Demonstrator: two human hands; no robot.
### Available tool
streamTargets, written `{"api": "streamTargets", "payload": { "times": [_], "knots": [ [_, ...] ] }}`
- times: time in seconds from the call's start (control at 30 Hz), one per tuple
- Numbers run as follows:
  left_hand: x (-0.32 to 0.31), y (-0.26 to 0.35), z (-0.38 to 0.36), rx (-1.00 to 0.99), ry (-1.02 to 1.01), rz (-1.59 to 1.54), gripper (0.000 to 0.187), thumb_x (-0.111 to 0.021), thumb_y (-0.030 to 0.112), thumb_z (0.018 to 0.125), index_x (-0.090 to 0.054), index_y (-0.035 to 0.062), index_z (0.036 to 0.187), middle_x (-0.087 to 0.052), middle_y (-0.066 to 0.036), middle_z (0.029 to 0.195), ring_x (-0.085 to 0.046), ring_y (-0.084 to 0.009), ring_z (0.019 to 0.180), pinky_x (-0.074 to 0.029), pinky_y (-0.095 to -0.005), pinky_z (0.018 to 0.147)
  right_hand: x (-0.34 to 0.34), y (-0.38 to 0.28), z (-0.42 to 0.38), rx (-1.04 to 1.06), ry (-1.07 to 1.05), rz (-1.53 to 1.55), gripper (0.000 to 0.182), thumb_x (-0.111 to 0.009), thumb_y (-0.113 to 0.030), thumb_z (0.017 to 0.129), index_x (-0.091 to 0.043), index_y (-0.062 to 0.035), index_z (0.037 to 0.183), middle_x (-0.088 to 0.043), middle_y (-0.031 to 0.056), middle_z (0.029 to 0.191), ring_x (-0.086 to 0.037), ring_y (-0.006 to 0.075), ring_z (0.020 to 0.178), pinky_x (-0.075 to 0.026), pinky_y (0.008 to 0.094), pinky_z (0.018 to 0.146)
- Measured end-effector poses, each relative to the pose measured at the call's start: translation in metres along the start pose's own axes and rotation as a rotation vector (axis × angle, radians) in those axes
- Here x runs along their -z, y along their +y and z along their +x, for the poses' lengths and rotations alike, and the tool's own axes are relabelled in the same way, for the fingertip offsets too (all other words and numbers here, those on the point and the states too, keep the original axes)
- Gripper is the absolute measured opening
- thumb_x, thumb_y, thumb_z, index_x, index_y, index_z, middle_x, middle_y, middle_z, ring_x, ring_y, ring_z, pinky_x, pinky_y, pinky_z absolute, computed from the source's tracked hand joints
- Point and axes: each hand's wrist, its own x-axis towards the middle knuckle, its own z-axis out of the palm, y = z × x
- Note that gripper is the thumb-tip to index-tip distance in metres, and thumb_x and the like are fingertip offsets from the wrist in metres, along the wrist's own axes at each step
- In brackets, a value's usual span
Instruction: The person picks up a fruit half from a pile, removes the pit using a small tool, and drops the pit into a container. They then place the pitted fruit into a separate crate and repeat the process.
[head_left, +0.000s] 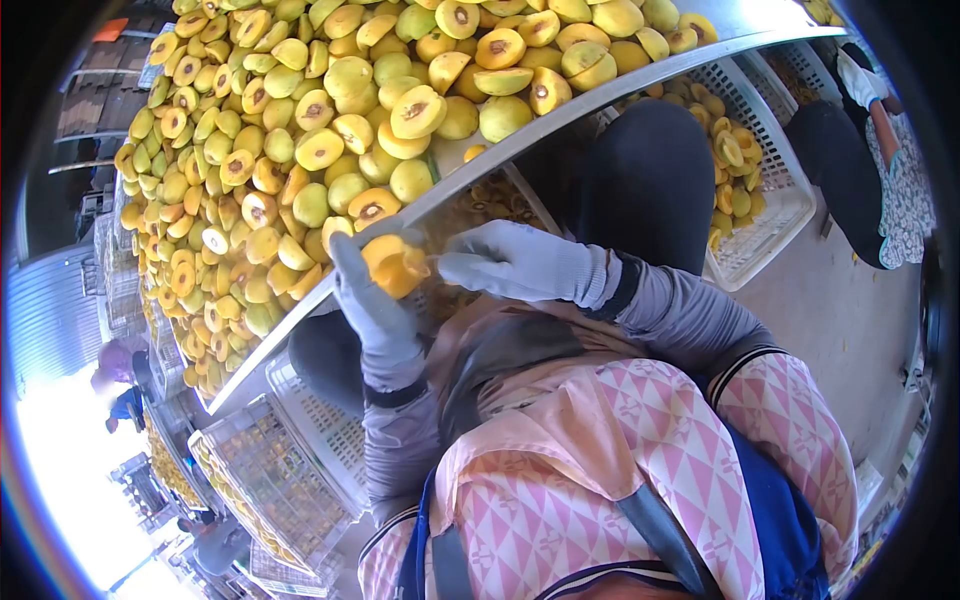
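My left hand [380, 318], in a grey glove, is closed around a yellow peach half [392, 265] near the edge of the metal table [560, 125]. My right hand [525, 262], gloved too, is just right of the fruit, with its fingers curled together and their tips close to the cut flesh. Whatever it grips, if anything, is too blurred to make out. A large heap of halved peaches [320, 150] covers the table beyond my hands. Some halves show a brown stone or hollow, while others lie skin up.
Below the table rim, a white plastic crate [790, 215] holds peach pieces at the right of my knee. Stacked crates [275, 480] stand at lower left. Another person's gloved hand [858, 80] shows at far right. More people [215, 545] are in the left background.
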Motion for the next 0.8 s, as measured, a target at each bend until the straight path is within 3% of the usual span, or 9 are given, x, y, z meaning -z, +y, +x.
{"api": "streamTargets", "payload": {
  "times": [0.07,0.17,0.3,0.4,0.47,0.53,0.57,0.67,0.8],
  "knots": [
    [0.018,0.017,-0.009,-0.114,0.128,0.284,0.056,-0.037,0.046,0.108,-0.065,-0.0030,0.107,-0.071,-0.011,0.089,-0.065,-0.0178,0.077,-0.053,-0.0290,0.068,0.001,-0.003,-0.003,-0.003,0.031,-0.261,0.036,-0.058,-0.036,0.099,-0.064,-0.0014,0.110,-0.065,0.0098,0.076,-0.063,0.0221,0.071,-0.051,0.0373,0.069],
    [0.106,0.039,-0.030,-0.508,0.060,1.010,0.036,-0.068,0.012,0.091,-0.060,-0.0044,0.121,-0.068,-0.012,0.100,-0.065,-0.0205,0.085,-0.054,-0.0323,0.078,-0.004,-0.008,-0.011,0.025,0.105,-0.603,0.037,-0.063,-0.037,0.094,-0.065,-0.0024,0.105,-0.068,0.0191,0.081,-0.069,0.0332,0.080,-0.053,0.0440,0.072],
    [0.254,0.026,-0.041,-0.119,0.389,0.549,0.031,-0.068,0.020,0.093,-0.067,-0.0037,0.113,-0.068,-0.013,0.104,-0.068,-0.0255,0.088,-0.055,-0.0373,0.078,-0.016,0.024,-0.009,0.258,0.177,-0.757,0.032,-0.063,-0.034,0.092,-0.061,-0.0037,0.100,-0.069,0.0158,0.077,-0.069,0.0354,0.072,-0.054,0.0472,0.065],
    [0.267,0.025,-0.031,-0.170,0.304,1.657,0.027,-0.070,0.022,0.090,-0.070,0.0023,0.110,-0.070,-0.015,0.102,-0.066,-0.0265,0.088,-0.054,-0.0376,0.081,-0.016,0.028,-0.006,0.277,0.195,-0.684,0.028,-0.063,-0.032,0.092,-0.057,-0.0047,0.098,-0.068,0.0154,0.076,-0.068,0.0360,0.071,-0.053,0.0481,0.063],
    [0.217,0.033,-0.005,-0.418,0.221,1.455,0.027,-0.070,0.020,0.089,-0.071,0.0035,0.110,-0.069,-0.014,0.100,-0.066,-0.0300,0.092,-0.053,-0.0401,0.084,-0.017,0.026,-0.003,0.250,0.198,-0.661,0.026,-0.063,-0.029,0.092,-0.056,-0.0048,0.098,-0.068,0.0160,0.075,-0.068,0.0364,0.072,-0.053,0.0484,0.064],
    [0.153,0.031,0.025,-0.411,0.179,1.325,0.026,-0.073,0.021,0.087,-0.072,0.0058,0.109,-0.068,-0.013,0.095,-0.066,-0.0306,0.091,-0.052,-0.0397,0.082,-0.017,0.020,0.000,0.176,0.179,-0.687,0.026,-0.064,-0.027,0.091,-0.055,-0.0046,0.099,-0.067,0.0169,0.074,-0.068,0.0370,0.074,-0.053,0.0486,0.065],
    [0.127,0.029,0.040,-0.656,0.060,1.345,0.028,-0.077,0.021,0.083,-0.072,0.0078,0.107,-0.067,-0.011,0.089,-0.065,-0.0304,0.088,-0.052,-0.0403,0.079,-0.017,0.016,0.000,0.172,0.184,-0.674,0.026,-0.064,-0.027,0.091,-0.054,-0.0044,0.099,-0.067,0.0174,0.074,-0.067,0.0374,0.073,-0.053,0.0487,0.065],
    [0.042,0.030,0.071,-0.437,-0.070,1.651,0.037,-0.073,0.042,0.082,-0.074,0.0063,0.094,-0.066,-0.014,0.092,-0.065,-0.0304,0.090,-0.052,-0.0425,0.079,-0.012,0.008,-0.002,0.159,0.199,-0.623,0.026,-0.065,-0.026,0.091,-0.053,-0.0039,0.100,-0.066,0.0188,0.073,-0.067,0.0383,0.073,-0.052,0.0486,0.064],
    [0.032,-0.007,0.107,-0.412,-0.271,1.828,0.040,-0.073,0.042,0.080,-0.072,0.0051,0.094,-0.066,-0.016,0.097,-0.064,-0.0317,0.094,-0.052,-0.0440,0.081,-0.008,0.018,-0.002,0.255,0.289,-0.612,0.027,-0.065,-0.027,0.091,-0.053,-0.0038,0.099,-0.065,0.0198,0.072,-0.066,0.0385,0.072,-0.052,0.0478,0.063]
  ]
}}
